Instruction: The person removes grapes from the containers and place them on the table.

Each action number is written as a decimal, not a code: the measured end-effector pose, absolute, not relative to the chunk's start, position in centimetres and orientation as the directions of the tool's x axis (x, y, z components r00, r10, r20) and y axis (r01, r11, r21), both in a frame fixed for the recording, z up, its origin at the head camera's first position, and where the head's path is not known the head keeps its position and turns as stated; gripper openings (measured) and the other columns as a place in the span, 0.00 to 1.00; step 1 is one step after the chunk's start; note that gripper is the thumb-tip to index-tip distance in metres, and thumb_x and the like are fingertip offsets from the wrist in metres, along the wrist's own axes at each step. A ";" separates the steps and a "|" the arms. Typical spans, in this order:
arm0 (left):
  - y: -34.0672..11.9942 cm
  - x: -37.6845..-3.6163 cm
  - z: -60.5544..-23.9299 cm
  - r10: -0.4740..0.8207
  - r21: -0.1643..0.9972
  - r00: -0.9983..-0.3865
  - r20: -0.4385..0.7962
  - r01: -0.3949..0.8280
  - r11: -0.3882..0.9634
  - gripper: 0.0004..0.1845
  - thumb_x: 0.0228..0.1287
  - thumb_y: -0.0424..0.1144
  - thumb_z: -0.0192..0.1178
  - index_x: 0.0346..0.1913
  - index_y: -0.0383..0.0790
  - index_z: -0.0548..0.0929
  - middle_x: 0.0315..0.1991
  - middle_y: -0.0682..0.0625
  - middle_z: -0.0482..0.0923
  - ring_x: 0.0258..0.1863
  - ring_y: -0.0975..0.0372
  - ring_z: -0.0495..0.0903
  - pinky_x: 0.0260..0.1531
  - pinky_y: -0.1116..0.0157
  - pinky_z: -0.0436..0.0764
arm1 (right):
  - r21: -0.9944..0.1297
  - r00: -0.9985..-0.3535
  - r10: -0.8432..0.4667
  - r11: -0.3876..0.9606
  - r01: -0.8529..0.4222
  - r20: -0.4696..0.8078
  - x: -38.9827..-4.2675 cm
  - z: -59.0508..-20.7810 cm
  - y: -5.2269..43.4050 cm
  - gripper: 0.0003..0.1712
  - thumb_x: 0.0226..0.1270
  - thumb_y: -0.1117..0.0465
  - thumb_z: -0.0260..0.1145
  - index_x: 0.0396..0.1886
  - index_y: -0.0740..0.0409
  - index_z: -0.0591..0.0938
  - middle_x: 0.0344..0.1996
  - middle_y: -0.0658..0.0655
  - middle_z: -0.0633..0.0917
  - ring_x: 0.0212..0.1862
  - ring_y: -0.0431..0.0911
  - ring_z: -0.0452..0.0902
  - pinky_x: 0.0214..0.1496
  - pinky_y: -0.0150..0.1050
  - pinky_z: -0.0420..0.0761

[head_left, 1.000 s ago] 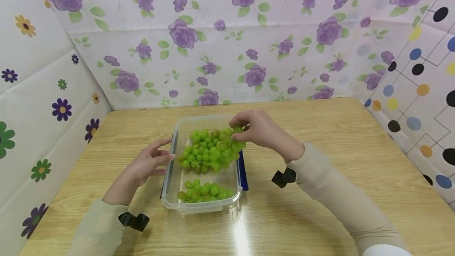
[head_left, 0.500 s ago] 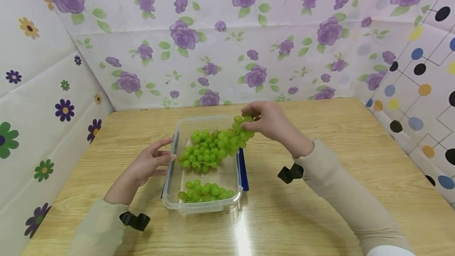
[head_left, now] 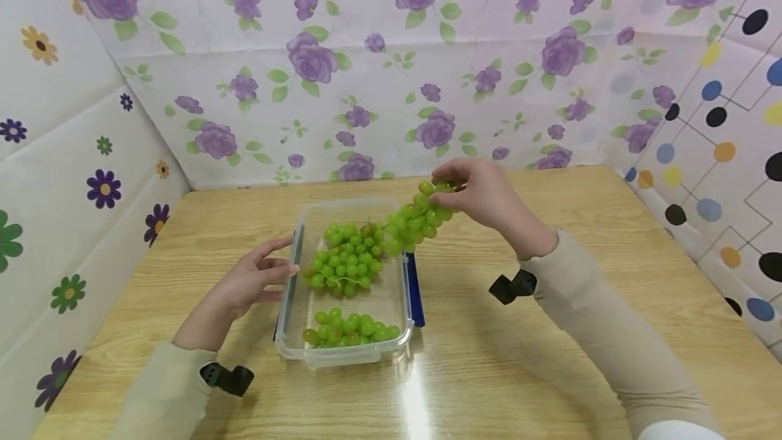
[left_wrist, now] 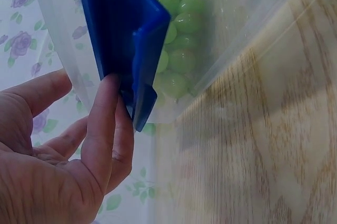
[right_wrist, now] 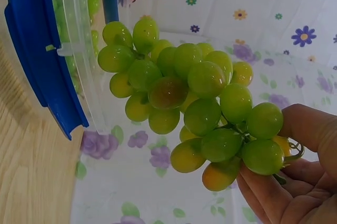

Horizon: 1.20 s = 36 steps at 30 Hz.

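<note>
My right hand pinches a bunch of green grapes by its stem end, and the bunch hangs at a slant over the right rim of the clear plastic container. In the right wrist view the held grapes show plainly, apart from the container wall. My left hand stays at the container's left side. Its nearly straight fingers touch the blue side latch in the left wrist view. Inside the container lie another grape bunch toward the back and a smaller one at the front.
The container stands on a wooden table. A second blue latch hangs down along its right side. Flower-print cloth rises behind the table, with patterned cloth at left and right. Black wrist cameras sit on both sleeves.
My right hand has moved up and to the right, drawing the grape bunch away from the one beneath it and over the right rim. The left hand and container have stayed in place.
</note>
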<state>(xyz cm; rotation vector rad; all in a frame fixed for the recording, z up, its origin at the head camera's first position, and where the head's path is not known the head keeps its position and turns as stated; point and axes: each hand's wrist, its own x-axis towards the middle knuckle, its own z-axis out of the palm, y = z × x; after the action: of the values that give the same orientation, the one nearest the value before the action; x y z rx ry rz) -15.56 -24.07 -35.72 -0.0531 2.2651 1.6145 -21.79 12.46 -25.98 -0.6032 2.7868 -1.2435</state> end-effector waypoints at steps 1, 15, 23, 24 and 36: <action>-24.1 -15.6 -35.7 0.177 0.908 -0.935 -0.308 -0.234 0.347 0.39 0.68 0.43 0.57 0.76 0.45 0.49 0.57 0.39 0.63 0.49 0.59 0.75 0.51 0.53 0.78 | -0.721 -0.924 -0.358 0.605 -0.339 0.134 -21.9 -25.9 12.6 0.20 0.61 0.60 0.69 0.52 0.60 0.81 0.50 0.58 0.82 0.51 0.51 0.78 0.50 0.45 0.80; -24.4 -15.3 -35.4 0.193 0.912 -0.931 -0.310 -0.234 0.337 0.39 0.69 0.43 0.56 0.76 0.45 0.48 0.56 0.40 0.64 0.46 0.61 0.75 0.50 0.54 0.78 | -0.727 -0.946 -0.300 0.621 -0.293 0.125 -22.9 -25.8 14.4 0.19 0.61 0.60 0.68 0.52 0.61 0.82 0.51 0.61 0.82 0.49 0.52 0.78 0.50 0.45 0.79; -24.4 -15.2 -35.6 0.188 0.915 -0.933 -0.306 -0.234 0.328 0.39 0.69 0.42 0.56 0.76 0.44 0.48 0.58 0.38 0.62 0.47 0.60 0.75 0.49 0.55 0.79 | -0.725 -0.945 -0.301 0.622 -0.296 0.127 -23.8 -26.8 15.3 0.20 0.62 0.61 0.68 0.53 0.63 0.81 0.52 0.62 0.82 0.51 0.53 0.77 0.52 0.47 0.78; -24.4 -15.2 -35.6 0.190 0.916 -0.933 -0.305 -0.233 0.327 0.39 0.69 0.42 0.56 0.76 0.44 0.48 0.58 0.37 0.62 0.47 0.60 0.75 0.49 0.55 0.79 | -0.724 -0.945 -0.302 0.622 -0.296 0.127 -23.9 -26.9 15.5 0.20 0.62 0.61 0.68 0.53 0.63 0.81 0.52 0.62 0.81 0.51 0.53 0.77 0.52 0.47 0.78; -24.3 -15.5 -35.6 0.203 0.916 -0.930 -0.306 -0.229 0.329 0.39 0.69 0.43 0.56 0.76 0.45 0.47 0.59 0.37 0.62 0.47 0.61 0.75 0.50 0.55 0.79 | -0.724 -0.939 -0.328 0.623 -0.295 0.100 -25.3 -28.9 16.8 0.22 0.62 0.62 0.68 0.55 0.63 0.79 0.50 0.62 0.82 0.49 0.52 0.78 0.49 0.45 0.79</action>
<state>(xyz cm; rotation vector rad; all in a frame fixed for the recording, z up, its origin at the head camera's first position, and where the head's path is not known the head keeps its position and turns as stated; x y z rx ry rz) -15.50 -24.32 -35.64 -0.0236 2.2344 1.6312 -25.34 16.83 -28.95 -0.5359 2.7927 -1.2343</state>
